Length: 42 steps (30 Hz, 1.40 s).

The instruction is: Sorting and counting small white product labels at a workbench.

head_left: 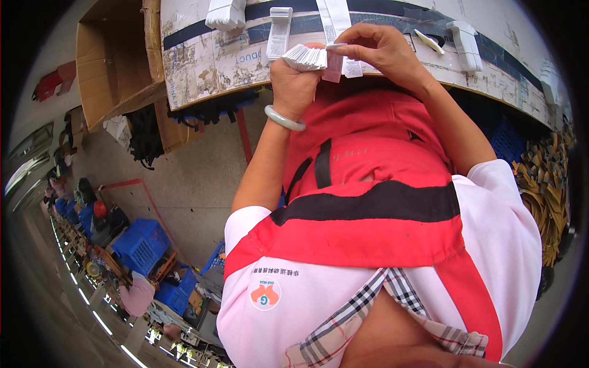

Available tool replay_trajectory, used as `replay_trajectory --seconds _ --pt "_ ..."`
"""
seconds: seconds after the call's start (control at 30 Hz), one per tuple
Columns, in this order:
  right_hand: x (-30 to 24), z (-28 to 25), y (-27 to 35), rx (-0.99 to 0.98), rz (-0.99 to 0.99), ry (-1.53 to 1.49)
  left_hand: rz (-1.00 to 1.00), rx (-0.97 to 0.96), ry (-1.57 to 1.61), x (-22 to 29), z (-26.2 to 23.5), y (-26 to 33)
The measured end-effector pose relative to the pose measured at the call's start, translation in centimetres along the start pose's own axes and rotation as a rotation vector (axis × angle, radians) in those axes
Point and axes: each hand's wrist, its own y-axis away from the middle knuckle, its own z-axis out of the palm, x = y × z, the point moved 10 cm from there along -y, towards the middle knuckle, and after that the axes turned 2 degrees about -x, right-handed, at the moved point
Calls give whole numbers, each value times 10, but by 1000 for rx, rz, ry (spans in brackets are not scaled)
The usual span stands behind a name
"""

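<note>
My left hand (291,89), with a pale bangle at its wrist, is closed around a fanned stack of small white labels (305,57) at the table's near edge. Close beside it, my right hand (389,56) pinches a white label (336,46) between thumb and fingertips, at the right side of the stack. A pinkish strip (333,67) hangs below the pinch, and a small printed label (352,68) lies next to it. Beyond my hands runs a long strip of printed labels (334,15). A bundle of printed labels (280,34) lies just past my left hand.
Cardboard covers the table (208,70). More white label bundles lie at its far left (226,13) and right (466,46), near a slim white tool (429,41). An open cardboard box (98,67) stands left. Blue crates (141,245) and a person (138,295) are further back.
</note>
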Motion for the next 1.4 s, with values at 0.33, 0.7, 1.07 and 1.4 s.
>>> replay_trajectory --seconds 0.33,0.7,1.07,1.4 --pt "-2 8 3 9 -11 -48 -50 -1 64 -2 2 3" --pt "-10 25 7 -129 151 -318 -457 -196 684 -47 28 18" --pt "25 -28 -18 371 -238 813 -509 -199 498 -55 29 20" --pt "37 -24 -10 273 -117 410 -205 -5 48 -31 4 2"
